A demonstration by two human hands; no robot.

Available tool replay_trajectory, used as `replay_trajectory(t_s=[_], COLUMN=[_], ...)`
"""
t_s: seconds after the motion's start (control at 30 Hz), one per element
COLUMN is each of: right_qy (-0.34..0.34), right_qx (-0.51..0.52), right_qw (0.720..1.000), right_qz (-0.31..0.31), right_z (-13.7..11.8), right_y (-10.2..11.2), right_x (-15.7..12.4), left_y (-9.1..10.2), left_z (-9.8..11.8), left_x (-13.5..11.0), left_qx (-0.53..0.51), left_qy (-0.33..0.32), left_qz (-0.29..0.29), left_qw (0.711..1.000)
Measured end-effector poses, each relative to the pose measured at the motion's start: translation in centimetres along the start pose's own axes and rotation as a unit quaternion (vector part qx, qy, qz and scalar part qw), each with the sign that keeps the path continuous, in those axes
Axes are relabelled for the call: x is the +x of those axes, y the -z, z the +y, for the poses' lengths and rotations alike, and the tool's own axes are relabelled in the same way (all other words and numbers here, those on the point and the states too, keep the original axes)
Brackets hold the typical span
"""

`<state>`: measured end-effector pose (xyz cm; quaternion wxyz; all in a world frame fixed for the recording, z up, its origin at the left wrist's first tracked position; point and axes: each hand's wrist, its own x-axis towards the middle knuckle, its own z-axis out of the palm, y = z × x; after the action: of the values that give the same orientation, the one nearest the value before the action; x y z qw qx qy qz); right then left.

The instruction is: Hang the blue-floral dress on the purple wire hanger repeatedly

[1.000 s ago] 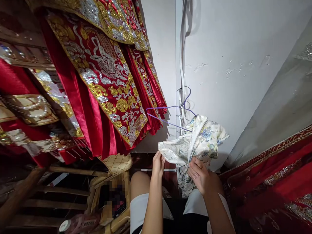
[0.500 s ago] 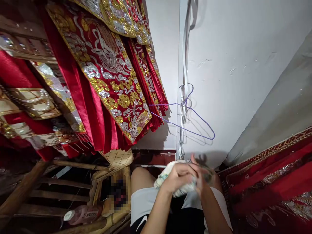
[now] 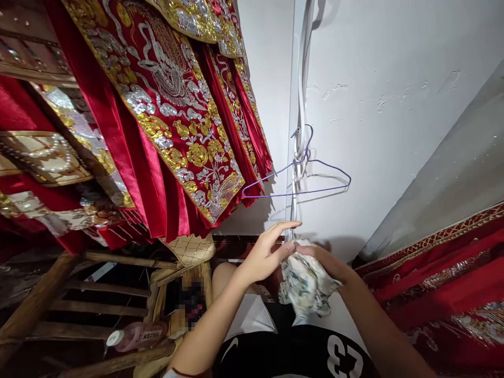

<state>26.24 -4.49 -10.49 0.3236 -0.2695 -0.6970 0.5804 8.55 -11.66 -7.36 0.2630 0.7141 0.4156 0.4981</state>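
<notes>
A white cloth with a blue and green flower print [image 3: 305, 286] hangs bunched over my lap. My right hand [image 3: 323, 261] is closed on its top edge. My left hand [image 3: 268, 254] is beside it, fingers stretched out, thumb pressed against the cloth's upper left. Above both hands a bare purple wire hanger [image 3: 299, 181] hangs on the white cord [image 3: 298, 105] at the wall corner.
Red garments with gold and silver embroidery [image 3: 173, 121] hang at the left and top. More red embroidered fabric [image 3: 441, 283] lies at the right. A wooden rack [image 3: 79, 310] and a pink bottle [image 3: 136, 336] are at the lower left. White walls fill the background.
The flowered cloth came off the purple hanger and was gathered down into my lap. The hanger now hangs bare and swings level. My left hand opened up beside the bundle.
</notes>
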Motion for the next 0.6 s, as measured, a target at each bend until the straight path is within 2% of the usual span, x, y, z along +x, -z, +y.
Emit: replay_trajectory(t_s=[0.07, 0.1, 0.13, 0.17, 0.2, 0.23, 0.33, 0.43, 0.53, 0.6], right_qy=[-0.091, -0.121, -0.128, -0.11, -0.078, -0.041, 0.055, 0.097, 0.133, 0.131], right_qx=[0.031, 0.023, -0.009, -0.062, -0.122, -0.176, -0.283, -0.304, -0.259, -0.229], right_qw=[0.98, 0.955, 0.931, 0.917, 0.912, 0.917, 0.948, 0.947, 0.948, 0.95], right_qz=[-0.172, -0.27, -0.342, -0.379, -0.384, -0.356, -0.137, 0.038, 0.127, 0.166], right_z=[-1.8, -2.9, -4.0, -5.2, -6.2, -7.2, -8.2, -6.5, -3.1, -0.8], right_y=[0.3, 0.6, 1.1, 1.7, 2.5, 3.2, 5.5, 6.8, 7.2, 7.5], right_x=[-0.2, -0.3, -0.3, -0.2, 0.0, 0.3, 1.8, 4.9, 8.9, 11.0], left_y=[-0.2, -0.4, -0.5, -0.5, -0.3, 0.1, 2.5, 5.3, 7.2, 8.0], left_z=[-1.7, -2.7, -3.6, -4.5, -5.3, -5.8, -6.1, -4.8, -3.3, -2.7], left_x=[-0.4, -0.7, -1.1, -1.5, -1.9, -2.2, -2.6, -2.3, -1.9, -1.8], left_qx=[-0.027, -0.03, -0.019, 0.006, 0.04, 0.08, 0.231, 0.384, 0.467, 0.496], left_qy=[0.028, 0.043, 0.058, 0.072, 0.083, 0.091, 0.105, 0.135, 0.196, 0.225], left_qz=[-0.086, -0.144, -0.2, -0.245, -0.276, -0.292, -0.272, -0.24, -0.224, -0.212], left_qw=[0.996, 0.988, 0.978, 0.967, 0.957, 0.949, 0.928, 0.882, 0.832, 0.812])
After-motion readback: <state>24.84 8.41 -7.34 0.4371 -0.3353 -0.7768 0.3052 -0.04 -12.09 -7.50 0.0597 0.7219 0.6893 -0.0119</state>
